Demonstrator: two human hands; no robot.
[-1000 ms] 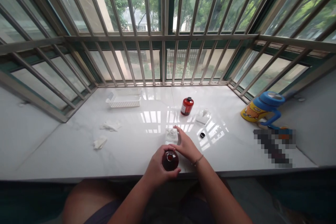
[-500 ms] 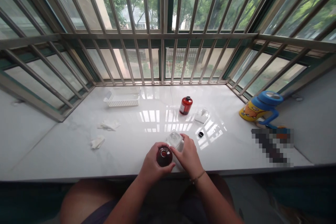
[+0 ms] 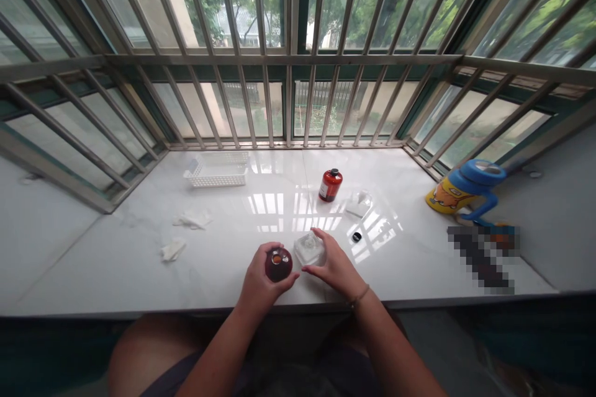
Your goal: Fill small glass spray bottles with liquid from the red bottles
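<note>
Item, my left hand (image 3: 263, 282): I am gripping a dark red bottle (image 3: 278, 267), fingers and thumb wrapping its sides, its uncapped mouth facing up.
Item, my right hand (image 3: 339, 268): I am clasping a clear square container (image 3: 308, 250) between thumb and fingers, just right of the bottle.
Beyond my right grip: a red bottle (image 3: 331, 187) with a black top is standing; a clear piece (image 3: 358, 205) is lying beside it.
Right of that grip: a small black cap (image 3: 357, 237) is lying near; a blue-and-yellow cup (image 3: 459, 189) is standing well apart.
Left of my left grip: crumpled white tissues (image 3: 173, 250) are lying; beyond them, a white basket (image 3: 216, 180) is resting.
</note>
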